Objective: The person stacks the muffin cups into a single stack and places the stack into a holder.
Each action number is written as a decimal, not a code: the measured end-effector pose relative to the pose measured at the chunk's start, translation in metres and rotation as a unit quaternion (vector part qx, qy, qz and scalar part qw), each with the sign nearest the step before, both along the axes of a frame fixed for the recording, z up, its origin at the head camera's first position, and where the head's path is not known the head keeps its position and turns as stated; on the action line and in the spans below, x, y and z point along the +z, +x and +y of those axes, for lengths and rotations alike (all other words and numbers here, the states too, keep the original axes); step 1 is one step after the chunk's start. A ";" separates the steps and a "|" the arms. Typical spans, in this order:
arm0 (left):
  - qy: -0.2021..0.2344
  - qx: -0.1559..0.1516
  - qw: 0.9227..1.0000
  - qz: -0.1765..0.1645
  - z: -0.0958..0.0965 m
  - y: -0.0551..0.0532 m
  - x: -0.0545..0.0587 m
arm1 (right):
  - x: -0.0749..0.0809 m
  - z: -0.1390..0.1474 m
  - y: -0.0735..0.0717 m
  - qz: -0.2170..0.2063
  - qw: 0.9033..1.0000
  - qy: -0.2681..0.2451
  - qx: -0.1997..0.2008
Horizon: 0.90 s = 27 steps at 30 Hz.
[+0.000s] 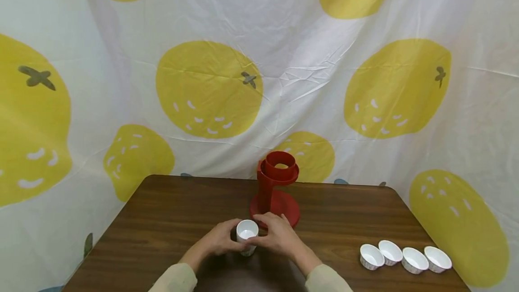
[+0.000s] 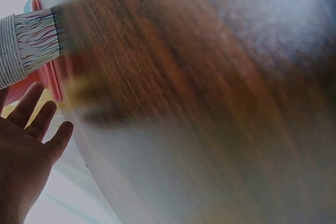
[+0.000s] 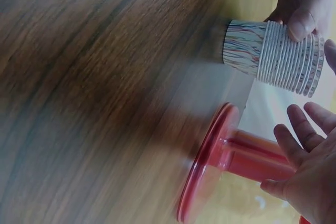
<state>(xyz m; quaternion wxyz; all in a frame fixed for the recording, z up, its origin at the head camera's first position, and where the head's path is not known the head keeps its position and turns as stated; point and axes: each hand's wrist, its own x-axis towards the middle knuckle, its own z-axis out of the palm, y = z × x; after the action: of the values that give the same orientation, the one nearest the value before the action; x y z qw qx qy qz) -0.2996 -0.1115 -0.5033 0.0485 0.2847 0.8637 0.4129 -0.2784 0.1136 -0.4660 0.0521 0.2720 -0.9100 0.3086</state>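
Cup stack (image 3: 270,56) | your left hand (image 1: 220,238) pinches it | your right hand (image 1: 278,234) spreads loosely beside it | red stand (image 1: 266,196) at its one o'clock

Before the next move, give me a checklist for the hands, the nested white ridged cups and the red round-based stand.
1. Stack of nested white ridged cups upright on the brown wood-grain table: ok.
2. Left hand holding the stack: ok, thumb against its side.
3. Right hand closed round the stack: not ok; several fingers spread clear of it.
4. Red round-based stand upright: ok.
5. Four separate round white cups at right, mouths up: ok.
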 end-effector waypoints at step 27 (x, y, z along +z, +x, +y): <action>-0.020 0.008 1.000 -0.011 -0.001 0.001 0.004 | 0.002 0.019 -0.002 -0.008 1.000 -0.008 -0.025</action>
<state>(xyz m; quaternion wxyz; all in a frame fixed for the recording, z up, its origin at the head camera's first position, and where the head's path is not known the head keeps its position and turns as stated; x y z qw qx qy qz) -0.2987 -0.1130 -0.4995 0.0607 0.2724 0.8733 0.3994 -0.2804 0.1323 -0.4638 0.0545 0.2458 -0.9144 0.3169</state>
